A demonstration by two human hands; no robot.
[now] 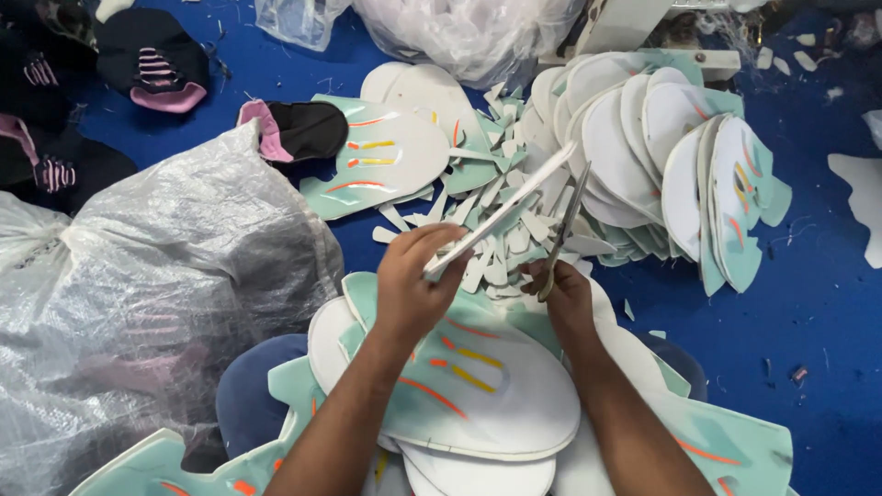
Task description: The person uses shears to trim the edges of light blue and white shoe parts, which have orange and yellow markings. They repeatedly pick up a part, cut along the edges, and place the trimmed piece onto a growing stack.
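Head view: left hand (pixel 412 280) pinches white sole (pixel 503 213) edge-on, raised between both hands. Right hand (pixel 562 294) is closed around scissors (pixel 559 237), blades open beside sole. Offcuts (pixel 487 230) lie beyond; sole stack (pixel 478 404) beneath wrists.

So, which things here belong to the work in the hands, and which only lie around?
In use:
left hand holding a white sole piece
right hand holding scissors
offcuts
sole stack

Lying about:
plastic sack
black-and-pink pieces
clear bag
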